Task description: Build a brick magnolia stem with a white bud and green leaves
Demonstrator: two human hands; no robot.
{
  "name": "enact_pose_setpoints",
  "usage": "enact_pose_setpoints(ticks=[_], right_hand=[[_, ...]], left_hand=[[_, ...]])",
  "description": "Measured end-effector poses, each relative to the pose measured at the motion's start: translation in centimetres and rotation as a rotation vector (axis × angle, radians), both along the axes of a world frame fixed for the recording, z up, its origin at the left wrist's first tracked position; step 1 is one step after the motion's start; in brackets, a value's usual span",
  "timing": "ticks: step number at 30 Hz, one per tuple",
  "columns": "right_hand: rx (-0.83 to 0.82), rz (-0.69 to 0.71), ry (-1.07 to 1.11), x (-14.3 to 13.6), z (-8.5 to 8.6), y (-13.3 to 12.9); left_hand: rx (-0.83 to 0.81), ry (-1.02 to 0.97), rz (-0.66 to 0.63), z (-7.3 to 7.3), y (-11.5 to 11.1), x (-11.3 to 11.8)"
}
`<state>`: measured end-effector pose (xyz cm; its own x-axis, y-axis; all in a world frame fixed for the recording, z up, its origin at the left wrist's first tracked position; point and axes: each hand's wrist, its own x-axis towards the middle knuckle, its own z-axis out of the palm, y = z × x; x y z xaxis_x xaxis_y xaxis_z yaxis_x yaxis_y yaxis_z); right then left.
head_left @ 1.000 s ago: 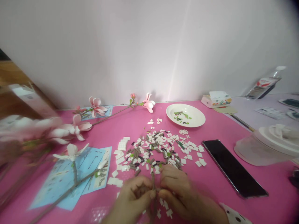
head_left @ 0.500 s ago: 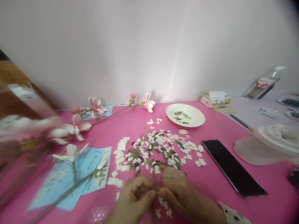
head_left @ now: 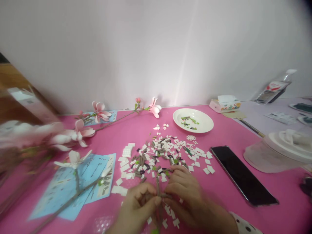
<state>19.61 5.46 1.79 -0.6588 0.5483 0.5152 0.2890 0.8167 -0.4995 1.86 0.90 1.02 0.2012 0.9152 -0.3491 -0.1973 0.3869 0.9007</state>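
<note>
My left hand (head_left: pixel 140 203) is closed round a brown branch built of small pieces, pinching it between thumb and fingers. The branch (head_left: pixel 158 185) points away from me, with a short side twig (head_left: pixel 167 196) sticking out to the right. Green shows at its near end, at the bottom edge. Close by on the right, my right hand (head_left: pixel 186 191) has its thumb and fingers apart around the twig's end, fingertips near the loose pieces; whether it touches the twig is unclear. Beyond both hands spreads a pile of white, brown and green building pieces (head_left: pixel 161 152).
Finished pink-white flower branches (head_left: pixel 81 131) and blue instruction sheets (head_left: pixel 102 162) lie at left. A white plate (head_left: pixel 207 125) holds small green parts. To the right are a black phone (head_left: pixel 243 175), a lidded tub (head_left: pixel 263 152), a tissue pack (head_left: pixel 226 105) and a bottle (head_left: pixel 273 91).
My right hand has loosened from the branch, its thumb and fingers moving apart and forward. The side twig now shows more. My left hand keeps its hold, with the branch tilting slightly left.
</note>
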Motion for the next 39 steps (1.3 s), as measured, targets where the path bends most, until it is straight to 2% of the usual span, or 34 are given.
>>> enact_pose_setpoints(ticks=[12,19,30,36,39], right_hand=[[0.069,0.030,-0.018,-0.1,-0.4,-0.1],[0.048,0.024,0.024,-0.2,-0.3,-0.6],[0.068,-0.035,0.009,-0.1,-1.7,-0.8],[-0.044,0.001,0.007,-0.1,-0.9,-0.7],[-0.086,-0.031,0.010,0.0,-0.3,-0.6]], left_hand=[[0.029,0.083,-0.048,0.2,-0.1,-0.1],[0.009,0.030,-0.053,0.4,-0.3,0.2],[0.071,0.075,-0.016,0.9,-0.4,0.3],[0.044,0.035,0.003,0.4,-0.2,0.2],[0.054,0.009,0.010,0.2,-0.2,0.0]])
